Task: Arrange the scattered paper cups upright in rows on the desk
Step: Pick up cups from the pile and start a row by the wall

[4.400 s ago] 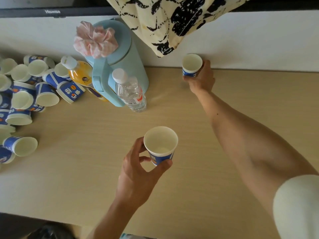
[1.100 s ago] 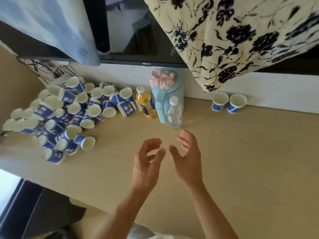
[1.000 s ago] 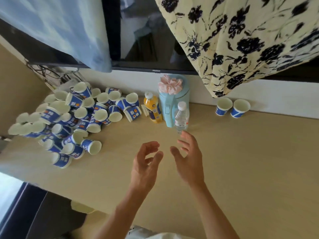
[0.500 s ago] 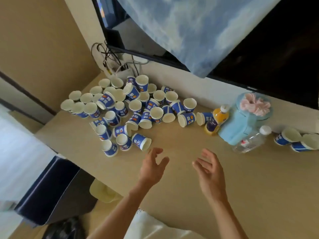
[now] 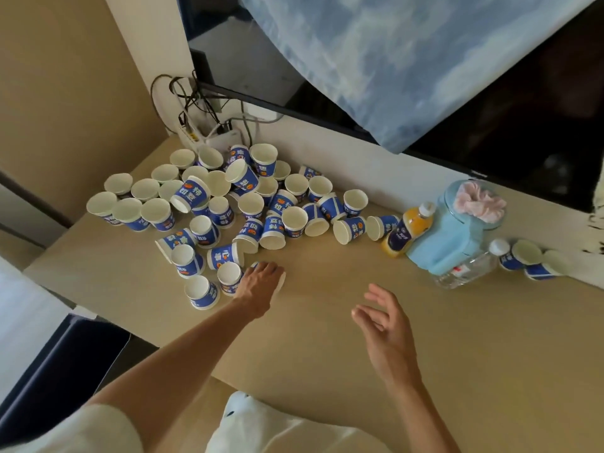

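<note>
The left hand [image 5: 261, 280] grabs a tipped cup [image 5: 281, 283] near the desk's [image 5: 490, 354] front edge; the right hand [image 5: 385, 325] hangs open (next, stand the cup up).

Left hand [image 5: 261, 280] round a fallen cup [image 5: 281, 284] (pile edge); right hand [image 5: 385, 333] loose above desk [image 5: 310, 361]

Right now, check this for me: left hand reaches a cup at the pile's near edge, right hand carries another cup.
One thing is wrong. The head view shows the right hand carrying nothing: it hovers open above the desk. The left hand does reach a cup at the near edge of the pile.
</note>
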Demonstrator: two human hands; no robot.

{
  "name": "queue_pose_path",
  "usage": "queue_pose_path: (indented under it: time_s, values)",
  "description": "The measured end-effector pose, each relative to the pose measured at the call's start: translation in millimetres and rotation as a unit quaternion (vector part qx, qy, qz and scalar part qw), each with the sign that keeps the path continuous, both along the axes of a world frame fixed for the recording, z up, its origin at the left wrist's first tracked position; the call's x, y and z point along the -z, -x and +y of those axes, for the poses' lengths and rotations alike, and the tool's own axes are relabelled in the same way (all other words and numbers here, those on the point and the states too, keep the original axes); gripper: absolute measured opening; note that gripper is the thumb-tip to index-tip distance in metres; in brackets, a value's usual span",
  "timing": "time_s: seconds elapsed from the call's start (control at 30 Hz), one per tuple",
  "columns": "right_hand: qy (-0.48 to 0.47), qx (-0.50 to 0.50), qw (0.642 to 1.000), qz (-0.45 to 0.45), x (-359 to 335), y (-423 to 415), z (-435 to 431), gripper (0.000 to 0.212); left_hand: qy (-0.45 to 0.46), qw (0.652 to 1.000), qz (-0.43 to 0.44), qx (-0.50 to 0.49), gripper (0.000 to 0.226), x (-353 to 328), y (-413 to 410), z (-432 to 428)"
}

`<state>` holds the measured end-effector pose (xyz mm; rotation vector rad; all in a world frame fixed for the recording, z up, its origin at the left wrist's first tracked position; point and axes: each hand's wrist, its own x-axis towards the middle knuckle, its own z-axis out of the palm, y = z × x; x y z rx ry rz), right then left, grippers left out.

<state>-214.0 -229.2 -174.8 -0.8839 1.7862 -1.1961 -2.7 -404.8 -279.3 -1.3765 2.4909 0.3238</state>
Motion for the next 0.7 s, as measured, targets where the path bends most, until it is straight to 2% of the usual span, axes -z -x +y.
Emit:
queue_pose_path:
  time_s: [0.1, 0.2, 0.27, 0.33, 0.4, 0.47, 0.57, 0.7]
  values:
    - [-0.011, 0.006, 1.000, 0.012, 1, -3, 7, 0.049, 0.032, 0.999, -0.022, 0.037, 0.073, 11, 2, 0]
    - [-0.025, 0.011, 1.000, 0.015, 3, -6, 11, 0.049, 0.050, 0.997, -0.007, 0.052, 0.067, 21, 1, 5]
    - [-0.032, 0.014, 0.999, 0.015, 7, -8, 12, 0.049, 0.032, 0.998, 0.040, 0.034, 0.069, 19, 3, 10]
    - [-0.041, 0.012, 0.999, 0.020, 12, -12, 12, 0.050, -0.017, 0.989, 0.148, -0.026, 0.072, 5, 9, 20]
    - [-0.060, 0.000, 0.998, 0.035, 18, -17, 12, 0.056, -0.083, 0.949, 0.285, -0.111, 0.072, -16, 17, 35]
    - [-0.088, -0.028, 0.994, 0.052, 21, -21, 11, 0.070, -0.141, 0.898, 0.380, -0.168, 0.070, -37, 23, 51]
    - [-0.114, -0.094, 0.987, 0.058, 21, -26, 6, 0.086, -0.199, 0.851, 0.447, -0.190, 0.062, -61, 25, 74]
    - [-0.088, -0.126, 0.985, 0.071, 18, -35, 0, 0.079, -0.232, 0.819, 0.488, -0.193, 0.058, -79, 20, 97]
